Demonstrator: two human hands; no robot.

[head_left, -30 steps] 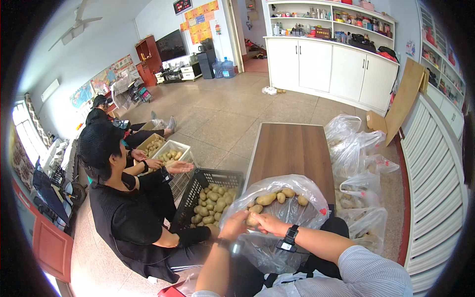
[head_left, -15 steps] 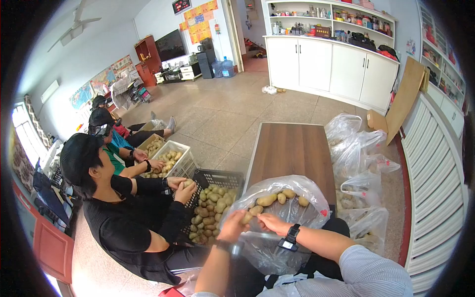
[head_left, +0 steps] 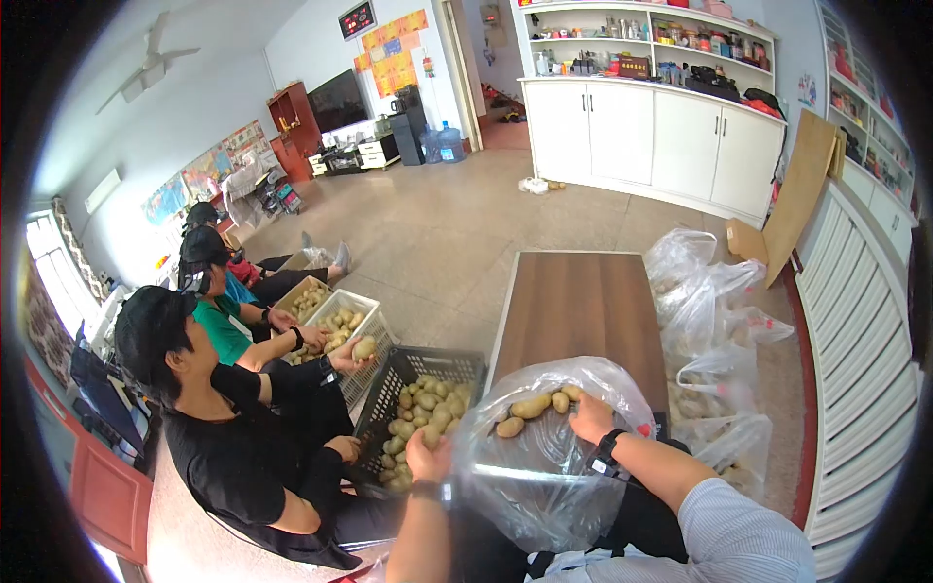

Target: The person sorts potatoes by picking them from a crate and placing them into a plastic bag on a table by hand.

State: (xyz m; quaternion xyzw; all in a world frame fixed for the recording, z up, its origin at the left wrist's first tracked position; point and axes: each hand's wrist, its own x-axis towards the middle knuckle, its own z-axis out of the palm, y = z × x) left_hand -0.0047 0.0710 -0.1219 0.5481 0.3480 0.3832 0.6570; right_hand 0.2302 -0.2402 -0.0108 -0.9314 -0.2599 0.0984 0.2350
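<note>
Several potatoes (head_left: 531, 406) lie in a clear plastic bag (head_left: 554, 476), spread open at the near end of the brown wooden table (head_left: 581, 306). My right hand (head_left: 591, 418) reaches into the bag, its fingers at a potato on the right of the row. Over the near edge of the black crate (head_left: 466, 365), my left hand (head_left: 429, 457) is curled beside a potato; its grip is partly hidden. More potatoes (head_left: 428, 400) fill the crate.
A person in black (head_left: 228, 457) sits left of the crate, holding a potato. Two more people sit beyond, by a white crate (head_left: 377, 325) and a box of potatoes. Filled plastic bags (head_left: 714, 369) stand right of the table, near a white railing (head_left: 855, 360).
My hands have moved apart, the left toward the black crate and the right deeper into the bag. The neighbour's hands have separated, one still holding a potato. The view has tilted slightly.
</note>
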